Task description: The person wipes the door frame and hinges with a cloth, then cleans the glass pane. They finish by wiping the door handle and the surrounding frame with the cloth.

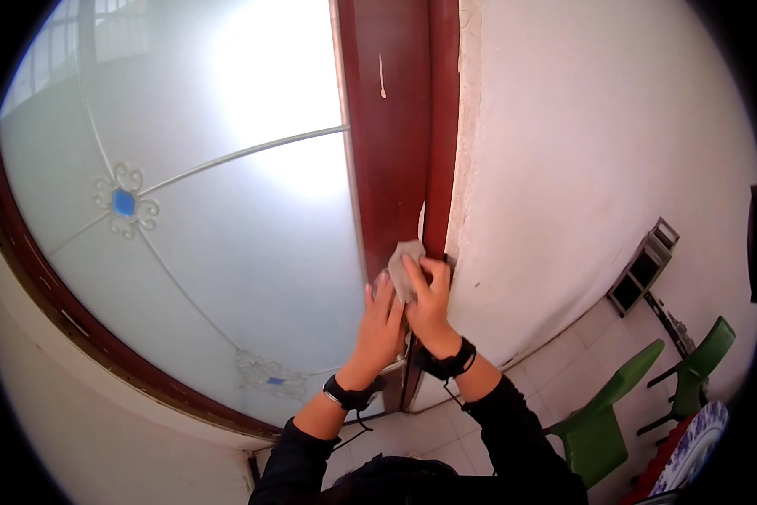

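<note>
A grey-beige cloth (405, 251) lies bunched against the dark red door stile (391, 160) beside the frosted glass. My right hand (430, 311) holds the cloth there, its fingers bent over it and pressing it to the wood. Just left of it, my left hand (380, 328) rests with fingers stretched out and pointing up, close to where glass and wood meet. Its fingertips lie beside the cloth's lower edge. Whatever is under the cloth and between the hands is hidden.
The frosted glass panel (252, 227) with blue ornaments fills the left. A white wall (563, 160) stands to the right. Lower right are green chairs (593, 442), a grey metal rack (643, 268) and a blue-and-white patterned item (694, 450). The floor is tiled.
</note>
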Demonstrator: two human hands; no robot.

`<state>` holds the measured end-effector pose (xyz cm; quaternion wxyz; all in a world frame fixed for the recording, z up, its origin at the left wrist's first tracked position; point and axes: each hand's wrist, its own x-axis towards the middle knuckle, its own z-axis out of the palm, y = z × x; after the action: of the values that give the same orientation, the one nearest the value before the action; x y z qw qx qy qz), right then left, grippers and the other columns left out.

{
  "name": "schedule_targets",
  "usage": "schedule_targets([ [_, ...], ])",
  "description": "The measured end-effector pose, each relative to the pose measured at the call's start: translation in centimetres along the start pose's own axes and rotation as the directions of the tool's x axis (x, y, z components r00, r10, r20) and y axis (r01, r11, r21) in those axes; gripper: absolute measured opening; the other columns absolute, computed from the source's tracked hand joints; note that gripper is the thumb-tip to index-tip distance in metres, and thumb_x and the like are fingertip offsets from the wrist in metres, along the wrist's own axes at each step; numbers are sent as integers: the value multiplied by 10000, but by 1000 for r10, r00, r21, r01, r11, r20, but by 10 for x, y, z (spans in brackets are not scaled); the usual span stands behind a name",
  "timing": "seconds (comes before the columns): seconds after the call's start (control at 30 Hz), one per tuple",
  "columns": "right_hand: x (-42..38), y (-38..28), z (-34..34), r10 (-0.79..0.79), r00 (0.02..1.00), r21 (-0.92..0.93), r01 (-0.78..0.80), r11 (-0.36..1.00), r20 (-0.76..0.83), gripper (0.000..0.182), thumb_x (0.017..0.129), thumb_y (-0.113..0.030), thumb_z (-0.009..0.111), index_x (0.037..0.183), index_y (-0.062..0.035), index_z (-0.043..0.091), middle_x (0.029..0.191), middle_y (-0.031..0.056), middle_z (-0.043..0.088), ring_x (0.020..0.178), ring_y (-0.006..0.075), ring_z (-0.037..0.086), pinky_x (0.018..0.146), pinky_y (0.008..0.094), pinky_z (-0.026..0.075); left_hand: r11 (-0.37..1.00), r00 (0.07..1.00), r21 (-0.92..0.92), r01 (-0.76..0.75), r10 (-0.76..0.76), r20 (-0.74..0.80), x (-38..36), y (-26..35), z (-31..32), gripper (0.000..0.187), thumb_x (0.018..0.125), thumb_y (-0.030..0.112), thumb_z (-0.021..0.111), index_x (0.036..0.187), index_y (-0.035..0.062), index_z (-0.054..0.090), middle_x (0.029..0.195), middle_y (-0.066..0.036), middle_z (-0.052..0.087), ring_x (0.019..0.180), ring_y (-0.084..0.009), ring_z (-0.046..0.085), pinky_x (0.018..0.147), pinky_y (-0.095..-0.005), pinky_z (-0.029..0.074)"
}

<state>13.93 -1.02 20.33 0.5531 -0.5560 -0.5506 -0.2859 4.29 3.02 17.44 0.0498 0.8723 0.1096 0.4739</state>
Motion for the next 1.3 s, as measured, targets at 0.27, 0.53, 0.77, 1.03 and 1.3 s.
schedule_targets([
  [0.27, 84, -25, -9, -86, 991, 151, 101, 983, -103, 472, 594, 89, 604, 1048, -36, 559, 901, 115, 473, 792, 248, 496, 695, 283, 422, 991, 988, -105, -82, 67, -139, 48, 20, -49, 563, 643, -123, 413, 1197, -73, 329, 1247, -265, 306, 1168, -411, 296, 969, -450, 239],
  [0.53, 38, -7, -7, -95, 995, 150, 96, 984, -15, 387, 615, 55, 575, 990, -37, 585, 790, 96, 476, 687, 239, 501, 597, 285, 433, 987, 999, -155, 45, -49, -19, 20, 3, -16, 581, 631, -101, 437, 1197, -94, 308, 1258, -291, 266, 1163, -434, 276, 961, -415, 255],
  [0.77, 114, -29, -18, -118, 982, 179, 143, 973, -146, 449, 611, 77, 547, 1040, -56, 554, 859, 117, 480, 789, 260, 504, 677, 314, 427, 998, 987, -36, -56, 50, -152, 90, 10, -57, 567, 646, -77, 442, 1201, -70, 325, 1255, -262, 285, 1144, -437, 285, 952, -428, 260],
  [1.03, 25, -1, -8, 53, 998, 252, -59, 966, 32, 528, 576, 117, 531, 1087, -11, 503, 918, 139, 444, 853, 295, 482, 733, 316, 417, 995, 999, 94, -29, 33, -37, 25, -4, -13, 579, 613, -38, 507, 1175, -43, 372, 1234, -234, 332, 1148, -399, 314, 952, -497, 242],
  [1.3, 91, -23, -20, -18, 999, 248, 28, 968, -41, 413, 644, 58, 552, 1050, -14, 526, 887, 126, 471, 793, 283, 502, 686, 313, 429, 1000, 985, 11, -24, 25, -168, 85, 8, -50, 555, 646, -34, 511, 1185, -25, 381, 1245, -233, 334, 1137, -397, 332, 949, -397, 283],
])
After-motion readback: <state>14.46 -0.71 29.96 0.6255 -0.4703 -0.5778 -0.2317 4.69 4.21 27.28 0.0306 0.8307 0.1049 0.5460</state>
